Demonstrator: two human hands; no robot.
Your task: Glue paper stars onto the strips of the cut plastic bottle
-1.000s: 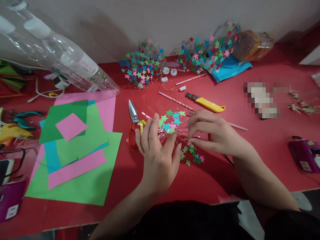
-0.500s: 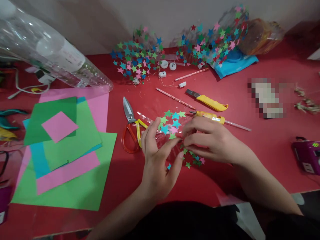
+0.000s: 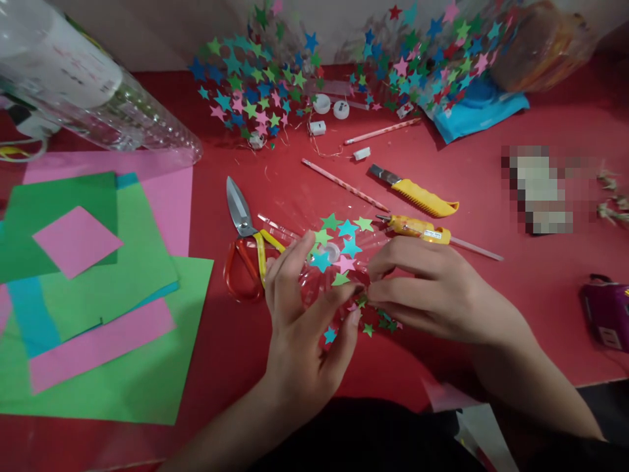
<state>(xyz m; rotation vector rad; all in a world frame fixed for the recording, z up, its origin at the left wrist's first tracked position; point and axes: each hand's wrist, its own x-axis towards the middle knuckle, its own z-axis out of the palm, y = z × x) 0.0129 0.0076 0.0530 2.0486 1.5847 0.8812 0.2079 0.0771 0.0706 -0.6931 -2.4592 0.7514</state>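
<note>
Between my hands sits a clear plastic piece [image 3: 330, 252] with strips spreading outward and green, blue and pink paper stars [image 3: 350, 248] on it. My left hand [image 3: 304, 321] holds its near left side, with thumb and fingers bent around the plastic. The fingertips of my right hand [image 3: 422, 288] are pinched together at its near right side, close to my left fingertips; what they pinch is too small to make out. More small stars [image 3: 368, 330] lie just below the fingers. Scissors [image 3: 246, 242] with red and yellow handles lie left of my left hand.
Coloured paper sheets [image 3: 191, 314] lie at left, below a large plastic bottle [image 3: 128, 98]. Beyond my hands are a yellow cutter [image 3: 422, 196], a glue gun [image 3: 417, 229], striped sticks [image 3: 344, 185] and star-covered pieces [image 3: 255, 85]. A purple box [image 3: 607, 311] stands at right.
The view has shifted and come closer, so the papers sit further left. My hands remain at the plastic piece, with my right fingertips slightly closer to my left fingers.
</note>
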